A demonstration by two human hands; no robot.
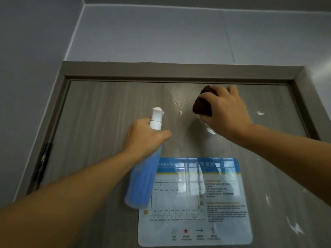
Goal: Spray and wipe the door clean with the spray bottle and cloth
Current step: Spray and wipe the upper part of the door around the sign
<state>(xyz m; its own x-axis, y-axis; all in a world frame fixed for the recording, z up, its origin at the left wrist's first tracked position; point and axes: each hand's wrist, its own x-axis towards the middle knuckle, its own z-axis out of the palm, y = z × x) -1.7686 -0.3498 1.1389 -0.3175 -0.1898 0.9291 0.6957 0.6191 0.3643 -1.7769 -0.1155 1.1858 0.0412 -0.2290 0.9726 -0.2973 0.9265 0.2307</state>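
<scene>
The grey wood-grain door point(107, 122) fills the view, seen from close below its top edge. My left hand point(145, 138) grips the neck of a blue spray bottle point(143, 183) with a white nozzle, held upright close to the door. My right hand point(225, 110) holds a dark brown cloth point(203, 105) pressed against the upper door near the top edge. Between the nozzle and the cloth, spray droplets point(179, 104) bead on the surface. White smears point(260, 113) mark the right part of the door.
A laminated blue-and-white notice point(206, 203) is stuck on the door below my hands. The grey door frame point(161, 71) runs along the top and both sides. A dark hinge point(43, 158) sits on the left edge. Pale blue-grey wall lies above.
</scene>
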